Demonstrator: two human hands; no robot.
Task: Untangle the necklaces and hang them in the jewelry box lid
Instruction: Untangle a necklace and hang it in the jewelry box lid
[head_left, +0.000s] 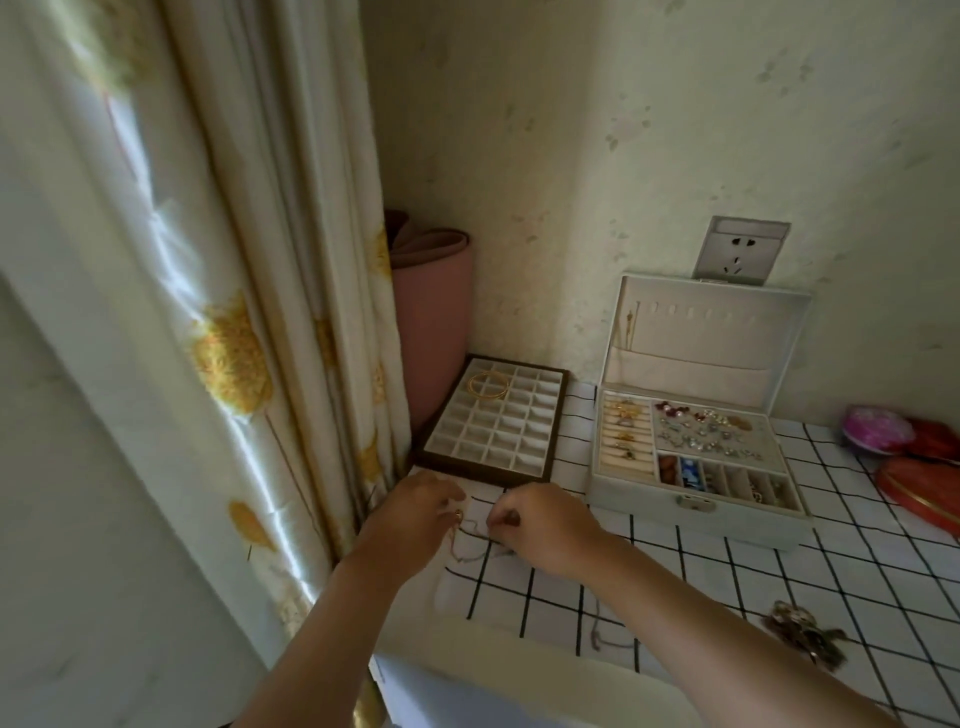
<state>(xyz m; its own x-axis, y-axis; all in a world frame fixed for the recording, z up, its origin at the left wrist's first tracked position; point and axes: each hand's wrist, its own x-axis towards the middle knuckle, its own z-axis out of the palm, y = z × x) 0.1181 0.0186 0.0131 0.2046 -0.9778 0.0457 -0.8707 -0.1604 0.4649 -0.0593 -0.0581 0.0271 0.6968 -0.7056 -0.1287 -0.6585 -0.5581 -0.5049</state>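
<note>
Nearest the person, well in front of the jewelry box and off its left corner, a loose thin chain lies on the checked cloth. In front of the box's right end sits a dull metal cluster, too blurred to name.

Now the hands, both left of the box and level with its front wall. The left hand has thumb and forefinger pinched on a small gold piece of the necklaces. The right hand, the one nearer the box, has its fingers curled and nipping the same tangle. The knot hangs between the two pinches: a short strand runs side to side from hand to hand, and slack loops droop toward the person onto the cloth.

That sideways axis looks like the key. Drawing the hands apart along it would probably tighten the knot, so the loops want easing out first.

Further back, left of the box, a divided tray holds a gold bangle. Behind the box its lid stands open, with one gold chain already hanging at the left end. The free hooks lie up and to the right of the right hand.
</note>
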